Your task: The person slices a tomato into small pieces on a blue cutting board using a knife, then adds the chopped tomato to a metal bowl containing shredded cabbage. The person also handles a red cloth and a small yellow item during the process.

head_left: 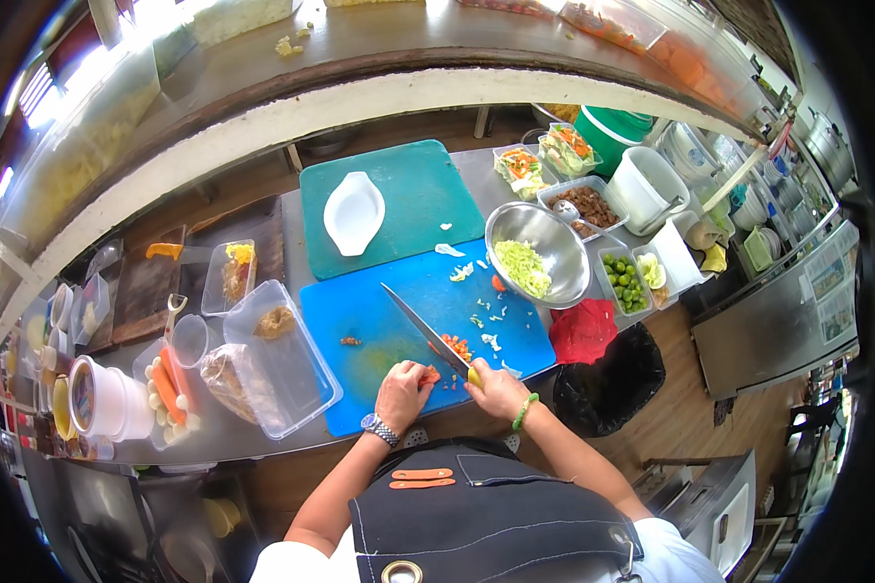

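My right hand (502, 394) is closed round the yellow handle of a long kitchen knife (416, 316), whose blade slants up and left over the blue cutting board (360, 335). My left hand (402, 398), fingers curled, pinches a reddish-orange piece of vegetable (429, 375) at the board's near edge. Small orange diced bits (457, 344) lie beside the blade, partly hidden by it. White and pale shreds (492, 342) are scattered on the right half of the board. Past its right corner stands a steel bowl (572, 255) holding chopped pale-green vegetable (523, 269).
Behind lies a green cutting board (413, 185) with a white oval dish (354, 214). To the left are a clear plastic tub (306, 374) and a bag of carrots (170, 389). Green limes (624, 282) fill a container at right, above a black-lined bin (617, 384). A shelf edge (379, 97) crosses overhead.
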`<control>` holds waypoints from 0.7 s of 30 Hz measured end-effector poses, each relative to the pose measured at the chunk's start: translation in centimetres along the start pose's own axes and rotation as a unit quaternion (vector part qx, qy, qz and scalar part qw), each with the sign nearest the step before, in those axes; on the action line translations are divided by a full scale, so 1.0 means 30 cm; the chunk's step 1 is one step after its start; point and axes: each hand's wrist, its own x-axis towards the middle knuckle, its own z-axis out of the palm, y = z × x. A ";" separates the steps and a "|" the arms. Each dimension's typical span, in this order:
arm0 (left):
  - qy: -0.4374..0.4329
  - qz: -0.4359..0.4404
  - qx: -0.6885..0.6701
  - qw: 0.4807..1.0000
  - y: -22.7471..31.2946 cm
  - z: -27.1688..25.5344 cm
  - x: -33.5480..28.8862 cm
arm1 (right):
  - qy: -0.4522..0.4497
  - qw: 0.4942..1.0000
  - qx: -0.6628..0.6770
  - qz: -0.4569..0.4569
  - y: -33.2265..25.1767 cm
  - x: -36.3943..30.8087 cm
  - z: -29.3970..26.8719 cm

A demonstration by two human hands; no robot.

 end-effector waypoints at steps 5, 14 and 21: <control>0.008 -0.012 0.009 1.000 0.008 0.009 0.008 | -0.002 0.999 -0.029 -0.045 -0.050 -0.072 -0.009; -0.012 0.004 -0.025 1.000 -0.024 0.002 0.018 | -0.026 0.999 -0.004 -0.024 -0.155 0.072 0.011; -0.009 -0.027 0.003 1.000 -0.026 0.001 0.017 | -0.040 0.999 -0.019 0.014 -0.128 0.014 0.024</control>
